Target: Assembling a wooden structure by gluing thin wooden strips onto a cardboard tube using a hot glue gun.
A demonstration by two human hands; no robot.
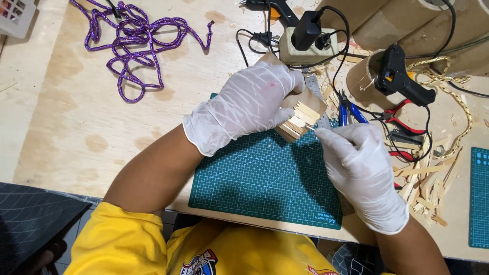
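My left hand [249,104], in a white glove, presses down on a brown cardboard piece [315,100] that carries several pale wooden sticks [303,116]. It lies at the far edge of a green cutting mat [265,178]. My right hand [359,163], also gloved, pinches a thin pale stick [310,128] whose tip touches the sticks on the cardboard. Both hands sit close together over the mat's upper right corner.
A purple rope [132,40] lies tangled at the far left. A black glue gun [402,76] rests on a cardboard tube [364,76]. A power strip [305,46], blue and red pliers [392,119], wood scraps [425,188] and a second mat [479,196] crowd the right.
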